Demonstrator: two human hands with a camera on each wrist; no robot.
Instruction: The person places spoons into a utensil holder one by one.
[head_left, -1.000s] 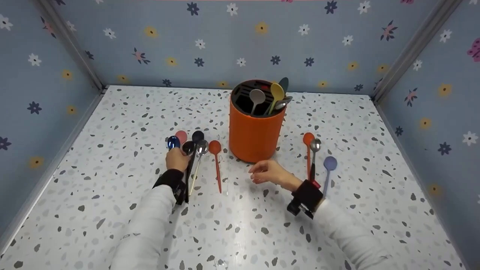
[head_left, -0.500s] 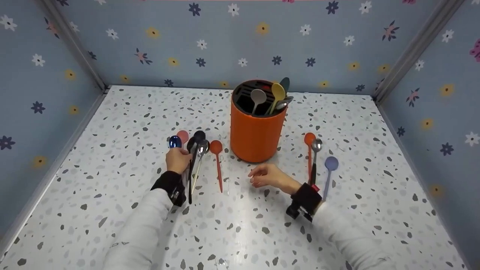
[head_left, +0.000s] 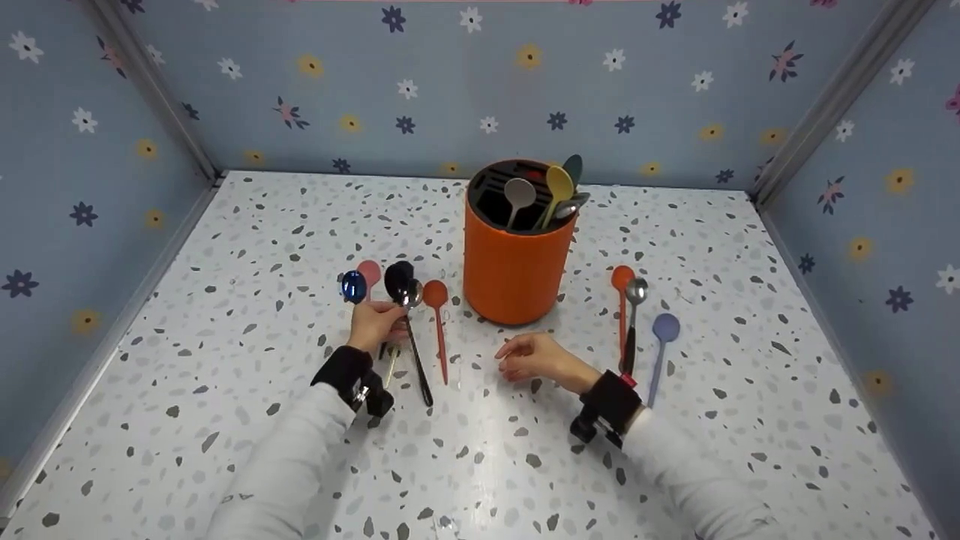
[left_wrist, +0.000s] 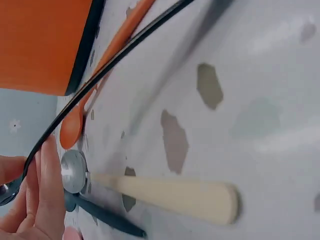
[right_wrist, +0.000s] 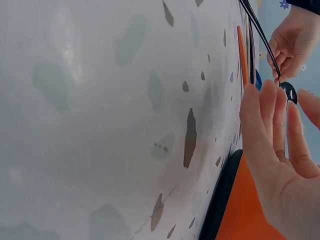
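My left hand (head_left: 373, 324) pinches a glossy black spoon (head_left: 418, 361) near its bowl, lifted over the table with its long handle slanting down toward me. Under and around that hand lie a silver-bowled spoon with a cream handle (left_wrist: 170, 195), a dark spoon (left_wrist: 107, 217), a shiny blue spoon (head_left: 354, 286) and a pink spoon (head_left: 370, 270). A red-orange spoon (head_left: 440, 330) lies just to the right. My right hand (head_left: 541, 357) holds nothing, its fingers relaxed, in front of the orange utensil holder (head_left: 517, 277).
Several spoons stand in the holder's slotted top, among them a yellow one (head_left: 559, 184) and a beige one (head_left: 520, 195). Right of it lie an orange spoon (head_left: 622, 315), a metal spoon with black handle (head_left: 630, 349) and a purple spoon (head_left: 665, 328). Flowered panels (head_left: 442, 90) enclose the table.
My left hand has lifted the black spoon from the group and shifted slightly right, swinging its handle end rightward. My right hand has stayed almost in place.
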